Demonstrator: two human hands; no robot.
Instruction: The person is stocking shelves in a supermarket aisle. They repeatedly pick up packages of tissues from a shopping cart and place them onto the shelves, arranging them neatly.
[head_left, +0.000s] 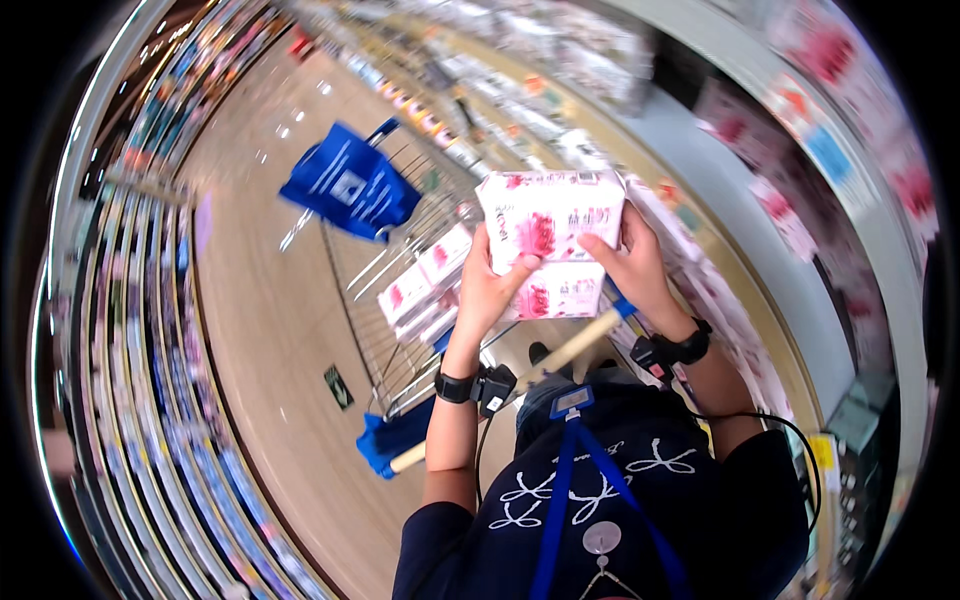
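Note:
Between my two hands I hold white packs with pink flower prints, one pack (551, 214) above another (562, 289). My left hand (491, 281) grips the left side, its thumb across the front where the packs meet. On the right side, my right hand (637, 259) has its thumb on the upper pack's front and its fingers behind. Below and beyond the packs stands a wire shopping cart (360, 300). Similar pink-and-white packs (427, 277) lie stacked inside it, partly hidden by my left forearm.
A blue bag (349, 184) hangs at the cart's far end. The cart's pale handle (577, 345) crosses in front of me. Shelves with matching packs (784, 214) rise close on my right. Across the tiled aisle floor (255, 300), long stocked shelves (142, 375) line the left.

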